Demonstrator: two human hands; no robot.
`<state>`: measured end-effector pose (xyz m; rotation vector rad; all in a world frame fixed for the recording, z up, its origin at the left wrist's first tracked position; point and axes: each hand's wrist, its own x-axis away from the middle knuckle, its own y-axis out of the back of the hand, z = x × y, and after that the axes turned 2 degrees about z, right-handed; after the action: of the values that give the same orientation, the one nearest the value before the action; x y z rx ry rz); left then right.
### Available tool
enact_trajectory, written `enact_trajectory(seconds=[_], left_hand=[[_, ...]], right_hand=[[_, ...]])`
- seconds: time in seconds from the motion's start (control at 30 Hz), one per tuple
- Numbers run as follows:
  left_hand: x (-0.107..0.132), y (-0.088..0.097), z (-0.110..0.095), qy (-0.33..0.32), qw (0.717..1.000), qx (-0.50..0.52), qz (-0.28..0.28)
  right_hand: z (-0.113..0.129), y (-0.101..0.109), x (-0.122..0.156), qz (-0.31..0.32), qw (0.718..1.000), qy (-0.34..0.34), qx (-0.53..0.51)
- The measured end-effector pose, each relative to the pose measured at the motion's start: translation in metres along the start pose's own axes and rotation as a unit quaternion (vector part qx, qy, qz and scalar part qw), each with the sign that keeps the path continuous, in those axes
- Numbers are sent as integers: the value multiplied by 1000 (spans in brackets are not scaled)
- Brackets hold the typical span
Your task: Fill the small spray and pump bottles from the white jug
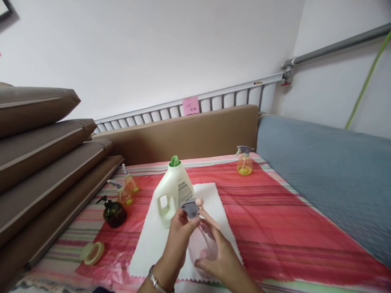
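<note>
Between my hands is a pale pink, see-through spray bottle [198, 246] with a grey spray head [190, 208] and a pink trigger. My left hand [183, 230] is closed about the neck, just under the spray head. Lower down, my right hand [220, 254] wraps the side of the bottle body. The bottle leans a little over a white cloth [146, 248]. Just behind it stands a large pale green jug [171, 185] with its mouth uncapped and a green spout inside.
A yellow spray bottle [244, 162] stands at the back right. On the left are two more spray bottles, a dark pump bottle [114, 213] and a pale green cap [94, 253]. Stacked brown cushions [39, 162] border the left, a blue-grey padded surface [324, 162] the right.
</note>
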<state>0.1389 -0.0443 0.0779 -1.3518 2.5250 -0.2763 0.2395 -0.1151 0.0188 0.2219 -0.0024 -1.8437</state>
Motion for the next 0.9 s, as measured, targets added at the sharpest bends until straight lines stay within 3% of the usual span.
enact_trajectory(seconds=[0.1,0.23,0.3,0.43,0.67,0.8,0.9], left_hand=[[-1,1,-1,-3,1000,-9,11],[-6,11,-5,76,996,6,53],[-8,13,-7,88,994,15,66],[-5,6,-7,12,999,-23,35],[2,-10,-1,-47,983,-166,-62],[-1,-9,2,-67,985,-149,-48],[-3,-5,3,-41,996,-76,-34]], right_hand=[[3,1,3,20,999,12,-42],[1,6,3,93,988,-19,-124],[0,7,2,90,987,-11,-131],[4,8,1,38,996,-16,-78],[-2,6,-2,13,999,-35,-36],[-5,5,-4,5,999,-45,11],[-3,10,-4,28,998,-50,1]])
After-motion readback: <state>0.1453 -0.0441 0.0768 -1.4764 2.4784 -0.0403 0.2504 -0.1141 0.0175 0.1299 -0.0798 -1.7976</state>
